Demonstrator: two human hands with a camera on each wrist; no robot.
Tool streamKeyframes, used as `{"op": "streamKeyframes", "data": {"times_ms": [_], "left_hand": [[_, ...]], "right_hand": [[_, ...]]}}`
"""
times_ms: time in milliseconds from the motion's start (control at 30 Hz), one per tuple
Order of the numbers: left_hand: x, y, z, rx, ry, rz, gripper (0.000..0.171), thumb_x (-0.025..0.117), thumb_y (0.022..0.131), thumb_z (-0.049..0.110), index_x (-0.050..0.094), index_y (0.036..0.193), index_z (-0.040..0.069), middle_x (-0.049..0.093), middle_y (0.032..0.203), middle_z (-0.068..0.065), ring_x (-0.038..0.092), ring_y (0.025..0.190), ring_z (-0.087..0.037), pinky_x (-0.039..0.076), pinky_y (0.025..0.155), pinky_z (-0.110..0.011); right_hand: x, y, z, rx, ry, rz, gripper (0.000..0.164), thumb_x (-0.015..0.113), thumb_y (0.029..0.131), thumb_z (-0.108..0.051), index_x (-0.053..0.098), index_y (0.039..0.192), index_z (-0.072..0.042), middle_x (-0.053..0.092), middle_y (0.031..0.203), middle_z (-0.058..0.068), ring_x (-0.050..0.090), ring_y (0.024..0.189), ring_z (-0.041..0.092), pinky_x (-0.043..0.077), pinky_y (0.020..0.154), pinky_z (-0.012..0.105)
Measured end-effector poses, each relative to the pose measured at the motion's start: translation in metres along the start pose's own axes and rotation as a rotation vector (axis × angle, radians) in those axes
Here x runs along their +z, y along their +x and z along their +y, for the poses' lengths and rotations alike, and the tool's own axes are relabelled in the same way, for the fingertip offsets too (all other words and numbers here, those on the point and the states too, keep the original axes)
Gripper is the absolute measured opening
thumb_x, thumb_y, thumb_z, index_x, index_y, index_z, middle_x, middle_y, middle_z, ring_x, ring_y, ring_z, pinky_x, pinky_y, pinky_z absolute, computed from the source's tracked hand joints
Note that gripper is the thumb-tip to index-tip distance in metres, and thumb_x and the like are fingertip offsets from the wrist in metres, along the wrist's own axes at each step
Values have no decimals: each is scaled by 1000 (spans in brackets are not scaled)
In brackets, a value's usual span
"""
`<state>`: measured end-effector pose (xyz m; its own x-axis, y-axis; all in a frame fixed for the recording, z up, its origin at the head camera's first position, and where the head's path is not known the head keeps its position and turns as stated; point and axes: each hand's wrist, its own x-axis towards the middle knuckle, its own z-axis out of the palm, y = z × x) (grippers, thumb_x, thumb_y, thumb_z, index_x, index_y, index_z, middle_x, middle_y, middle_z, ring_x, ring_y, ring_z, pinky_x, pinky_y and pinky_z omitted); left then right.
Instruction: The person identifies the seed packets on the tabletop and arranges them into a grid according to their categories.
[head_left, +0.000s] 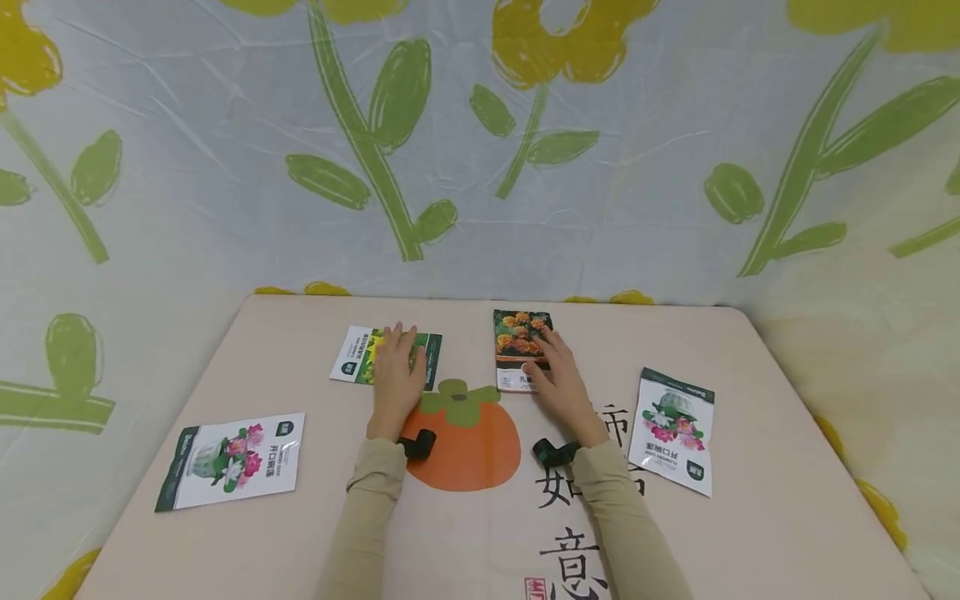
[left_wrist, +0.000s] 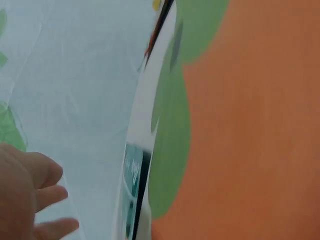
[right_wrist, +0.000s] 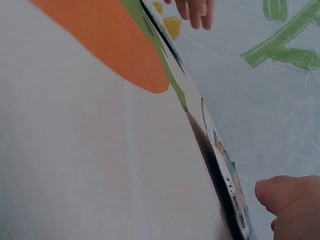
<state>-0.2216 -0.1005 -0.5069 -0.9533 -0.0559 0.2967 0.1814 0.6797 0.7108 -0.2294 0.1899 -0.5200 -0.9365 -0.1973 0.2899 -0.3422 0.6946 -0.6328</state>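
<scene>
My left hand (head_left: pixel 399 375) is over a seed packet with yellow flowers (head_left: pixel 352 354), hiding its middle. The left wrist view has these fingers (left_wrist: pixel 47 172) loosely bent and apart from the packet's teal-printed edge (left_wrist: pixel 132 170). Over the right side of an upright-lying orange flower packet (head_left: pixel 517 325) is my right hand (head_left: pixel 562 387), fingers spread and relaxed. A gap shows between its thumb (right_wrist: pixel 280 192) and that packet (right_wrist: pixel 231 187) in the right wrist view. Neither hand grips anything.
Two white packets with pink flowers lie farther out, one at the left (head_left: pixel 232 458) and one at the right (head_left: pixel 673 429). The pale table cover (head_left: pixel 465 542) bears a printed orange persimmon (head_left: pixel 465 450) and black characters. A flower-patterned sheet (head_left: pixel 637 217) hangs behind.
</scene>
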Motion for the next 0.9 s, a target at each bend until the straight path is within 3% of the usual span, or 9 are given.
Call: {"op": "streamKeyframes", "data": {"times_ms": [200, 367, 633, 900], "left_hand": [[-11, -2, -16, -100, 148, 80, 58, 52, 101, 37, 45, 148, 4, 24, 158, -27, 8, 147, -49, 5, 116, -65], [-12, -4, -22, -157, 170, 108, 73, 55, 97, 50, 41, 149, 2, 18, 157, -33, 3, 144, -56, 0, 114, -67], [-9, -5, -27, -227, 237, 12, 93, 54, 91, 67, 35, 151, 0, 9, 159, -34, -6, 145, -55, -6, 116, -64], [-7, -5, -28, -236, 302, -50, 96, 57, 87, 70, 36, 152, 2, 5, 160, -33, -10, 145, -53, -10, 117, -60]], "right_hand": [[2, 1, 0, -52, -144, -63, 69, 61, 96, -35, 38, 151, -1, 21, 161, 23, 13, 149, 42, 13, 118, 59], [0, 0, -1, -47, -224, -120, 77, 64, 92, -45, 37, 153, -5, 19, 161, 24, 10, 149, 42, 10, 119, 59], [0, 0, -4, -40, -246, -136, 75, 62, 94, -47, 38, 153, -8, 20, 161, 24, 11, 149, 41, 9, 119, 59], [0, -1, -5, -29, -250, -137, 75, 62, 93, -51, 40, 153, -12, 22, 161, 22, 12, 150, 39, 11, 119, 58]]}}
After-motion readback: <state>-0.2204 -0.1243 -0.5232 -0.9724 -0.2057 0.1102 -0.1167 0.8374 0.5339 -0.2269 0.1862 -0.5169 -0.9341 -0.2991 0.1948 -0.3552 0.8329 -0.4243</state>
